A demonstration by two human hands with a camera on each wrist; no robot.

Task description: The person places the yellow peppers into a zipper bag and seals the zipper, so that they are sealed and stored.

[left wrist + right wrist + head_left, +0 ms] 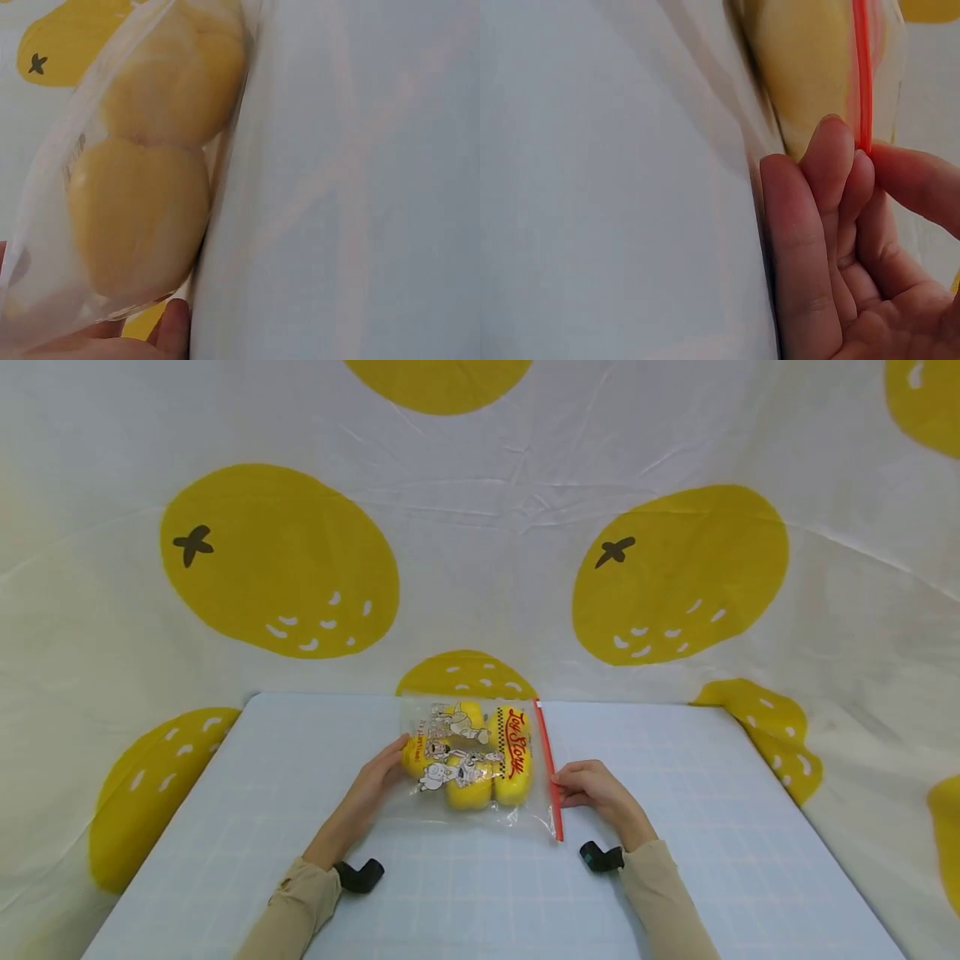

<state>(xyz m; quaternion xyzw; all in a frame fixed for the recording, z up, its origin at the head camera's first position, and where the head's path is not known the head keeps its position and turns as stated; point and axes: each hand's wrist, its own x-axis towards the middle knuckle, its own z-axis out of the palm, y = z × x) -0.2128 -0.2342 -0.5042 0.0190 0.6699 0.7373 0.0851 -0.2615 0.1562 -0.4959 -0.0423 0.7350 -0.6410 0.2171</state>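
Note:
A clear zip bag (435,814) with a red zip strip (550,768), "Toy Story" lettering and cartoon figures lies near the table's far edge. Several rounded yellow things (470,787) fill it; their exact kind is blurred by the plastic, also in the left wrist view. At the bag's left edge, my left hand (371,785) holds it beside a yellow lump (139,217), some fingers hidden by plastic. My right hand (596,789) pinches the red strip midway along the right edge. In the right wrist view, thumb and fingertips meet at the strip (865,82).
The table (480,910) has a pale blue checked cover. Behind and beside it hangs a white cloth (480,568) printed with large yellow fruits. Black wrist devices (362,877) sit by both sleeves.

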